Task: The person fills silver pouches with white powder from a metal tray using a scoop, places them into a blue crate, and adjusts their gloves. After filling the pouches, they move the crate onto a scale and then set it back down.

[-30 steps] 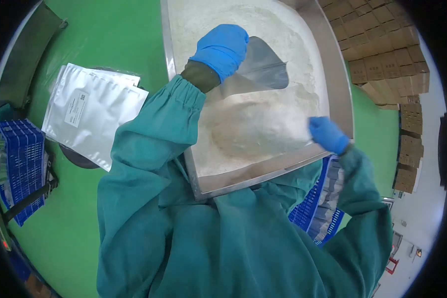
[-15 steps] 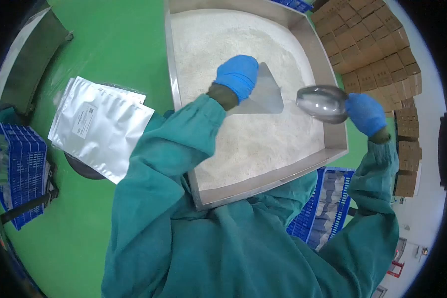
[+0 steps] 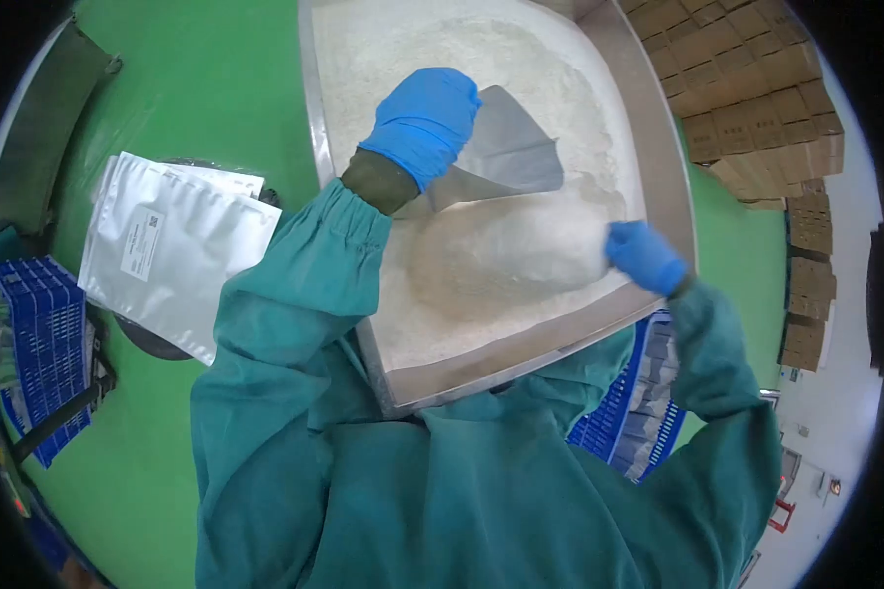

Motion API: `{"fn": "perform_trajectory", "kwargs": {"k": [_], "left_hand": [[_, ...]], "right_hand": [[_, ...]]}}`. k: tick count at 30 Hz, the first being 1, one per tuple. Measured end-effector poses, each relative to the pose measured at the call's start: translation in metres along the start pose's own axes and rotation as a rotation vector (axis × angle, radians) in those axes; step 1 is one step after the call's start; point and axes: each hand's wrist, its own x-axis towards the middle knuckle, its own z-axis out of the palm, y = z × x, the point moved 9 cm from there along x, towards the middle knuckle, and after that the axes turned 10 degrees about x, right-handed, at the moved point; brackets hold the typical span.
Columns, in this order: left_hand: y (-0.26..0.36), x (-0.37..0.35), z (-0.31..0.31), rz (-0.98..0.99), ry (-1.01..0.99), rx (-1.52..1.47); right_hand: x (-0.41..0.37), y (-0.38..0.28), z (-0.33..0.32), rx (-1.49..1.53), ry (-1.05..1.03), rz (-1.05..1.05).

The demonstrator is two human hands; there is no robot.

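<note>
My left hand [image 3: 424, 126], in a blue glove, is closed on the edge of a silver foil bag [image 3: 514, 147] whose mouth gapes to the right. The bag hangs over white powder [image 3: 432, 329] in a large metal tray [image 3: 314, 123]. My right hand [image 3: 645, 257], also gloved in blue and blurred by motion, is closed around the handle of a scoop [image 3: 550, 240]. Powder appears heaped in the scoop, whose outline is smeared. It is low over the powder, just below the bag's mouth.
Several flat silver bags [image 3: 172, 250], the top one labelled, lie on a dark round surface at the left. Blue crates [image 3: 44, 334] stand beyond them, and another blue crate [image 3: 619, 417] is below the tray. Stacked cardboard boxes [image 3: 746, 98] line the right side.
The scoop went from raised and shiny at the tray's right side to low and leftward, with powder now heaped in it. My left hand shifted slightly up and left with the bag.
</note>
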Motion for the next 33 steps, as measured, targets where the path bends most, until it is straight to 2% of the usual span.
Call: {"fn": "perform_trajectory", "kwargs": {"k": [2, 4, 5, 7, 8, 10, 11, 14, 16, 17, 18, 19, 20, 21, 23, 24, 25, 26, 28, 30, 31, 32, 33], "left_hand": [[0.003, -0.002, 0.004, -0.027, -0.008, -0.029], [0.014, -0.007, 0.001, 0.023, 0.046, 0.033], [0.019, -0.008, -0.002, 0.03, 0.063, 0.041], [0.024, -0.011, 0.004, -0.032, -0.007, 0.029], [0.026, -0.011, 0.006, -0.03, 0.01, 0.036], [0.023, -0.009, 0.004, -0.024, 0.08, 0.01], [0.021, -0.009, -0.001, -0.028, 0.089, 0.019], [0.012, -0.009, 0.0, -0.073, 0.038, 0.022], [0.014, -0.004, 0.001, -0.056, 0.05, 0.027], [0.019, -0.005, -0.001, -0.033, 0.045, 0.03], [0.017, -0.01, -0.004, -0.081, 0.029, 0.043], [0.018, -0.014, -0.008, -0.134, 0.018, 0.059], [0.03, -0.03, -0.011, -0.123, 0.028, 0.071], [0.044, -0.057, -0.014, -0.115, 0.057, 0.195], [0.038, -0.066, -0.037, -0.093, 0.101, 0.349], [0.022, -0.064, -0.025, 0.082, -0.247, 0.256], [0.026, -0.08, -0.011, 0.258, -0.606, 0.153], [0.043, -0.083, -0.031, 0.272, -0.61, 0.169], [0.064, -0.092, -0.092, -0.073, -0.421, -0.048], [0.137, -0.132, -0.12, 0.447, 0.108, 0.163], [0.145, -0.155, -0.095, 0.428, 0.081, 0.246], [0.154, -0.178, -0.074, 0.409, 0.054, 0.33], [0.174, -0.195, -0.071, 0.433, 0.045, 0.326]], "right_hand": [[-0.028, -0.021, -0.068, 0.031, 0.118, -0.004], [-0.032, -0.04, -0.106, -0.014, 0.111, 0.121], [-0.022, -0.048, -0.113, -0.016, 0.128, 0.111], [-0.005, -0.1, -0.11, -0.425, 0.229, -0.253], [-0.008, -0.13, -0.099, -0.432, 0.354, -0.485], [0.003, -0.145, -0.085, -0.545, 0.297, -0.375], [-0.001, -0.138, -0.087, -0.805, 0.176, -0.189], [-0.041, -0.125, -0.126, -0.882, 0.229, -0.206], [-0.052, -0.096, -0.134, -0.696, 0.144, -0.017], [-0.035, -0.083, -0.121, -0.442, 0.121, 0.008], [-0.021, -0.097, -0.105, -0.404, 0.263, -0.243], [0.006, -0.094, -0.087, -0.198, 0.325, -0.205], [0.046, -0.079, -0.053, -0.055, 0.177, -0.105], [0.078, -0.065, -0.024, 0.175, 0.203, -0.138], [0.091, -0.063, -0.017, 0.252, 0.321, -0.218], [0.079, -0.064, -0.029, 0.265, 0.331, -0.233], [0.056, -0.056, -0.037, 0.348, 0.198, -0.159], [0.029, -0.052, -0.044, 0.428, 0.068, -0.081], [-0.045, -0.071, -0.064, 0.42, 0.188, -0.221], [-0.088, -0.051, -0.05, 0.334, 0.13, -0.191], [-0.105, -0.038, -0.039, 0.231, 0.063, -0.181], [-0.115, -0.015, -0.032, 0.25, 0.075, -0.164], [-0.134, -0.024, -0.015, -0.063, 0.066, -0.599]]}}
